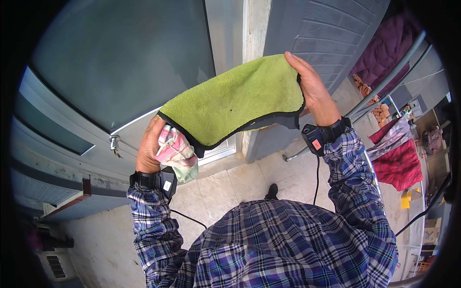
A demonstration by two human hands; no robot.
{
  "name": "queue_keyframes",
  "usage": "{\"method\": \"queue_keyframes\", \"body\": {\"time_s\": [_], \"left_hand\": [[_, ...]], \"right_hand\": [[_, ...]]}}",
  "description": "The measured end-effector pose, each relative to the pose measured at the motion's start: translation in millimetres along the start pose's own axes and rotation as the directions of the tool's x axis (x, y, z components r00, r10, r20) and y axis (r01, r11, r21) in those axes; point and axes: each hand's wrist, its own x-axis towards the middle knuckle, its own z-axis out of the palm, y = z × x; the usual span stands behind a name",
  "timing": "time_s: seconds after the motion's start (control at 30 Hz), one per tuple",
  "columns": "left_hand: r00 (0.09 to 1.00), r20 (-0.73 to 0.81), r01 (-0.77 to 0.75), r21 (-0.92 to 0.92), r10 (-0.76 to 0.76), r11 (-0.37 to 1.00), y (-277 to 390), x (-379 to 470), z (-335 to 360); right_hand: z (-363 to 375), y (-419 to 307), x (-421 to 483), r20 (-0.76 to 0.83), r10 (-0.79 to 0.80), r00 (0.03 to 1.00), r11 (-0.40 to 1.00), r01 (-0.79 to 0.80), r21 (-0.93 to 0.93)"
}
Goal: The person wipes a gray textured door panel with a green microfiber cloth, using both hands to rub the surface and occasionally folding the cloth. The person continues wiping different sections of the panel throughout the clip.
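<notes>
A folded lime-green plush cloth (234, 97) with black edging and a dark grey underside is stretched between my two hands. My left hand (149, 147) grips its lower left corner. In the same hand is a crumpled pink, white and pale green checked cloth (176, 151), hanging below the green one. My right hand (315, 88) holds the other end, thumb on the top edge; its fingers are mostly hidden behind the cloth. Both cloths are off the floor, in front of a door with a large dark glass pane (126, 54).
A door knob with keys (114, 144) is left of my left hand. Grey paneled wall (317, 43) stands behind my right hand. Metal rails (389, 79) and a red quilted cloth (398, 165) are at the right. Pale floor tiles (219, 190) lie below. Black cables (317, 180) hang from both wrist devices.
</notes>
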Motion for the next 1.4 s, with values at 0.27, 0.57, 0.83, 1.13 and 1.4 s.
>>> {"method": "queue_keyframes", "body": {"time_s": [0.27, 0.57, 0.83, 1.13, 1.4], "left_hand": [[0.913, 0.154, 0.393, -0.573, -0.377, 0.719, 121.8, 67.7, 69.1], [0.814, 0.155, 0.511, -0.65, -0.56, 0.562, 158.1, 86.3, 81.6], [0.849, 0.307, 0.529, -0.493, -0.43, 0.691, 188.2, 116.7, 94.9], [0.777, 0.528, 0.587, -0.408, -0.343, 0.7, 182.1, 110.8, 82.8], [0.72, 0.623, 0.673, -0.518, -0.307, 0.528, 148.9, 101.3, 97.5]], "right_hand": [[63.5, -31.9, -23.1, 0.42, -0.062, 0.905, 0.984, 0.125, -0.124], [17.4, -77.6, -11.5, 0.65, 0.072, 0.756, 0.945, -0.261, 0.199], [20.1, -65.4, -13.6, 0.416, -0.028, 0.909, 0.95, 0.155, -0.273], [29.9, -22.0, -44.8, 0.308, 0.514, 0.801, 0.703, -0.598, 0.385], [2.6, 25.2, -37.3, 0.402, 0.459, 0.793, 0.487, -0.602, 0.633]]}}
